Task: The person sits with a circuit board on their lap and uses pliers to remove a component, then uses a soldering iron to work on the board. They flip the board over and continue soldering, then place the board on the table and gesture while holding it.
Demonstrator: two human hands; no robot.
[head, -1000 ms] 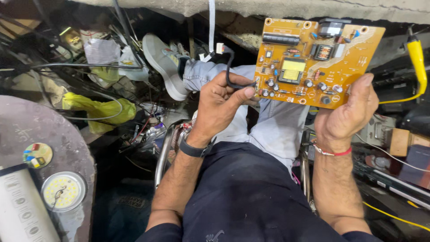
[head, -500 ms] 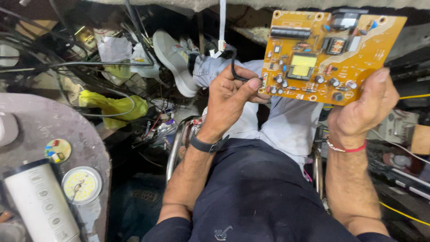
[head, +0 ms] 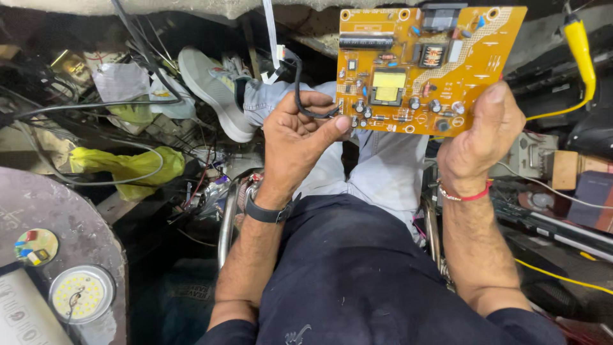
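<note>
An orange circuit board [head: 428, 64] with a yellow transformer, capacitors and a black coil is held up in front of me. My right hand [head: 476, 137] grips its lower right edge, thumb on the board's face. My left hand [head: 297, 137] pinches the board's lower left edge, where a black cable [head: 300, 96] loops over my fingers. A dark watch band sits on my left wrist, a red thread on my right.
My crossed legs and a grey shoe [head: 211, 89] lie below the board. A round grey table [head: 57, 217] at the left carries a round LED disc [head: 82, 294]. A yellow bag [head: 128, 166], tangled wires and a yellow-handled probe [head: 581, 51] surround me.
The board has stayed in both hands and shifted a little up and right in view. The camera has tilted, so the table and LED disc sit lower left.
</note>
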